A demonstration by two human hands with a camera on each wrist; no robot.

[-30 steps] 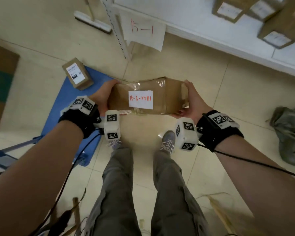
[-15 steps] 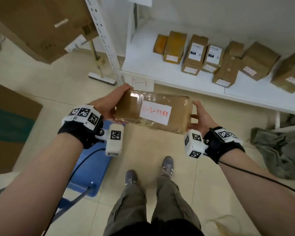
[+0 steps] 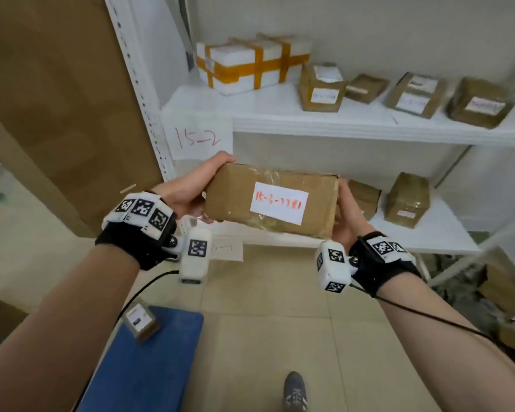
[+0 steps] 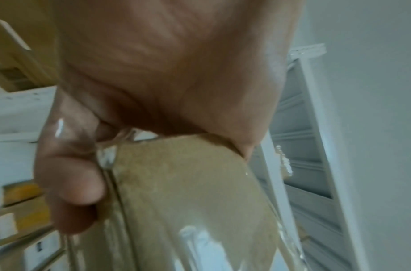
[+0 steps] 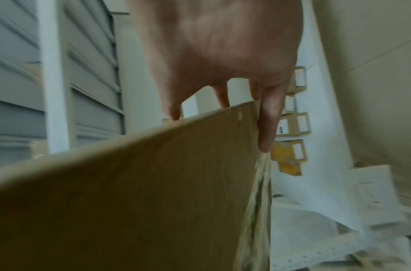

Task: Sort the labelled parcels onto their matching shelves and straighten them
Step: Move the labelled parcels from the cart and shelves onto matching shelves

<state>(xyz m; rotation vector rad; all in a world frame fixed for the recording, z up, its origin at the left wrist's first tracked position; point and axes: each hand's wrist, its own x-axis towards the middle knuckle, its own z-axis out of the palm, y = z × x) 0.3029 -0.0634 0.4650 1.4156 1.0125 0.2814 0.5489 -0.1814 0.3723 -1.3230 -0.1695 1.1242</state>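
Both hands hold one brown taped parcel in the air in front of the white shelving, its white label facing up with red writing that seems to read 15-3-7781, though blur softens it. The left hand grips the parcel's 9 o'clock end, fingers curled over the far corner and thumb underneath. The right hand clasps the 3 o'clock end, fingers wrapped behind the far edge. At 11 o'clock from the parcel hangs a paper sign marked 15-2, on the edge of a shelf carrying other boxes. At 7 o'clock a small box lies on a blue mat.
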